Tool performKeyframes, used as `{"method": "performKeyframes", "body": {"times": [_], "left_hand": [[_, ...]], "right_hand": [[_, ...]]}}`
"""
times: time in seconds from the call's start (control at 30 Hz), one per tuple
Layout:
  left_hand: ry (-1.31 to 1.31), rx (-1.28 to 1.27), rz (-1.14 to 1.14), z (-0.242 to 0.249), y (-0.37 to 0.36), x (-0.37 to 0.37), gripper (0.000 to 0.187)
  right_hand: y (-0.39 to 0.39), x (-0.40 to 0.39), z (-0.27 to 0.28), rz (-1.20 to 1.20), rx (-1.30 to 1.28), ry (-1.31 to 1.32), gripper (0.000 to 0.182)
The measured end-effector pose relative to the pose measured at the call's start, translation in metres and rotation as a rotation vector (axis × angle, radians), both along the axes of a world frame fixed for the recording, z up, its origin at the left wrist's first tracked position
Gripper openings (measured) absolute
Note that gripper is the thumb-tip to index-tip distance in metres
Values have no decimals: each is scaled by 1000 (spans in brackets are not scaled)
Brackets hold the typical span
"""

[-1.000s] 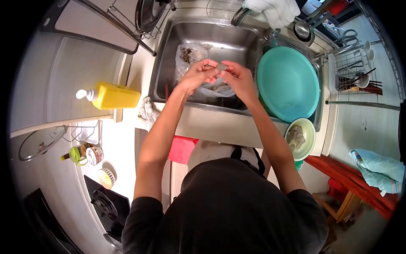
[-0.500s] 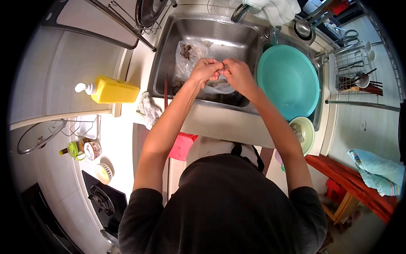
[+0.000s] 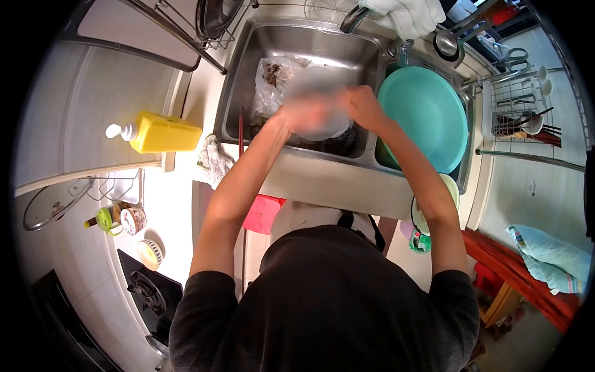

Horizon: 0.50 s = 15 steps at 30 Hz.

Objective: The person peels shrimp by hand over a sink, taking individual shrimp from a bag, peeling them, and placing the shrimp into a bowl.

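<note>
Over the sink [image 3: 238, 93], both my hands are close together. A round grey blur covers most of my left hand [image 3: 304, 115], so its fingers cannot be read. My right hand [image 3: 364, 105] is beside it, its knuckles bent and fingers curled in; the fingertips run into the blur, and anything they hold is hidden. Beyond my left hand, a clear plastic bag [image 3: 266, 93] with brownish pieces lies in the basin. Dark material [image 3: 341, 141] sits at the basin's near side. A teal basin [image 3: 421, 105] stands right of my right hand.
A pale green bowl [image 3: 454, 189] is partly hidden by my right forearm. Red chopsticks [image 3: 241, 133] lean at the sink's left, near a crumpled cloth [image 3: 214, 162] and a yellow pump bottle [image 3: 166, 132]. The faucet [image 3: 353, 20] rises behind. Right, a wire rack [image 3: 520, 102] holds utensils.
My right hand has moved slightly right and away from the left, where both were pinched together before. My right forearm now covers more of the pale green bowl. A blur now hides the left hand.
</note>
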<state>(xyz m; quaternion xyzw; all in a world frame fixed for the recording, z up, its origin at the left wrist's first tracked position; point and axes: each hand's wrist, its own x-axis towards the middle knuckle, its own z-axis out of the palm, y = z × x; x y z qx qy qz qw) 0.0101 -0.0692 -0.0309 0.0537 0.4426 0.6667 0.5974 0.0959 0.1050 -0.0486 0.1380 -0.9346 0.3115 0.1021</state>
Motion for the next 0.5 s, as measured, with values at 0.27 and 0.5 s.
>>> {"method": "performKeyframes", "body": {"times": [0.27,0.5], "left_hand": [[267,-100,129,-15,-11,-9,17],[338,-124,155,-11,-19,-8,23]], "right_hand": [[3,7,-40,-458,-397,-154,23],[-24,14,-27,-394,-202,-210,25]]}}
